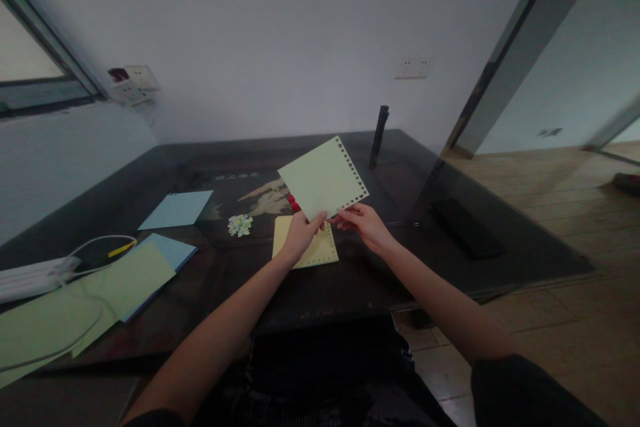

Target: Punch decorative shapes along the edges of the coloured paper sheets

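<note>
A pale green sheet of paper (320, 177) with a row of punched shapes along its right edge is held up, tilted, above the dark table. My left hand (301, 233) pinches its lower edge, the thumb lying on the front. At the lower right corner, the fingers of my right hand (363, 221) are closed on the punched edge. Beneath my hands lies a yellow sheet of paper (315, 255) with a similar row of holes, partly covered by my left hand. A red thing (293, 202) shows only in part behind the green sheet.
Left of my hands sits a small pile of pale pieces (240, 225). Blue paper (176, 209), green sheets (135, 280), a white power strip (35, 279) and a cable lie further left. A black upright object (379, 137) stands at the back; a dark flat object (467, 228) lies right.
</note>
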A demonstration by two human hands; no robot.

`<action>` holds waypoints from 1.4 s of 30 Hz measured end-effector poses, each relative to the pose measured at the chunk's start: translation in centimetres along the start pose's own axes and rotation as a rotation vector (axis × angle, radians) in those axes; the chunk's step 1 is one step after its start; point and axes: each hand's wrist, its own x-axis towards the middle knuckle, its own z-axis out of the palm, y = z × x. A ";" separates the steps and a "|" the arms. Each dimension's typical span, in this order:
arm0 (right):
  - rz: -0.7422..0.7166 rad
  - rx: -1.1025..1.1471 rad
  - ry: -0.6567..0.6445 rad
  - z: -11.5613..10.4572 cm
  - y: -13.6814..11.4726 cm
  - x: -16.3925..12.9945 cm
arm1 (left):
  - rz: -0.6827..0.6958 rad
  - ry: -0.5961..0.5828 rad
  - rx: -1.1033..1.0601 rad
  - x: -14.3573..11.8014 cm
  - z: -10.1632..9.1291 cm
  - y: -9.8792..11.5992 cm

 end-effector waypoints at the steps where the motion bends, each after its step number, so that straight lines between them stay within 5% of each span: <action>1: 0.002 0.016 0.010 0.0 0.1 0.0 | 0.000 -0.006 0.000 -0.1 0.0 0.1; 42: 0.006 0.111 0.016 0.2 0.2 0.0 | -0.086 -0.045 -0.199 -0.4 0.4 0.6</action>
